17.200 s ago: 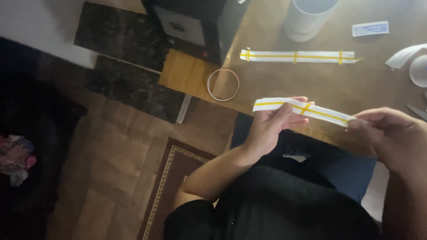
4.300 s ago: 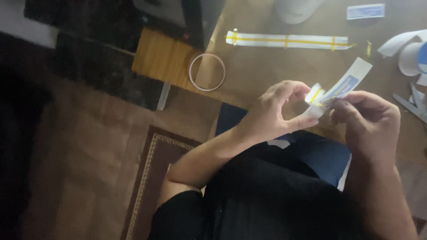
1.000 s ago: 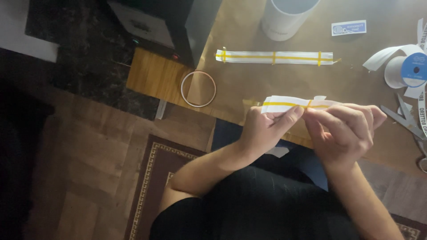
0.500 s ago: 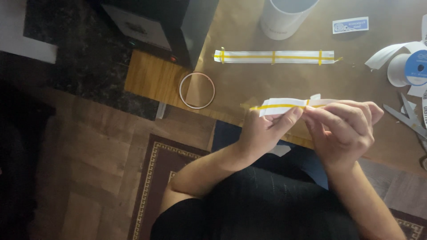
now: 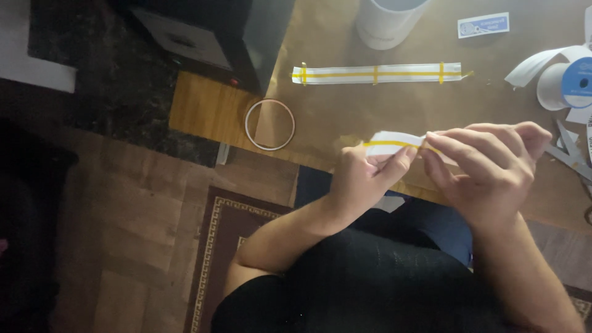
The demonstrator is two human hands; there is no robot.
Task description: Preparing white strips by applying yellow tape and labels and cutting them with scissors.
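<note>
Black top – blue trousers – bare forearms

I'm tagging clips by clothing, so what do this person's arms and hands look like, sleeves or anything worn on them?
Both forearms are bare up to the elbow; no sleeve reaches them. The left hand and the right hand wear no gloves, and no ring, watch or bracelet shows on either. Nails look short and unpainted, though the dim light makes that hard to judge. The torso is in a black top over blue trousers.

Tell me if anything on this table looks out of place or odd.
Little stands out. The ring hangs partly over the table edge, so it could slip off. The roll has a loose tail trailing left. Both hands hold a strip flat between them.
</note>
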